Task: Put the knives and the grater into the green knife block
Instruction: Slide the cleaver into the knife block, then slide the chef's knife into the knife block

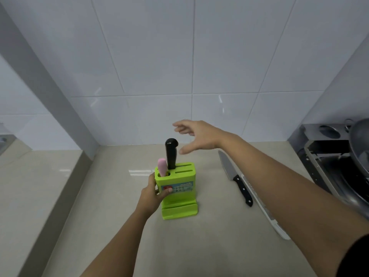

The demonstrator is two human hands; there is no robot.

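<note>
The green knife block (179,196) stands upright in the middle of the beige counter. A black knife handle (171,153) sticks up from a rear slot and a pink handle (162,166) from a front round hole. My left hand (153,194) grips the block's left side. My right hand (196,136) hovers above and to the right of the black handle, fingers spread, holding nothing. A black-handled knife (235,177) lies flat on the counter to the right of the block. Beside it lies a long white grater (265,212), partly hidden under my right forearm.
A stove with a dark pan (359,148) and a metal frame (323,168) sits at the right edge. White tiled wall (179,66) runs behind the counter. A raised ledge (40,176) borders the left side.
</note>
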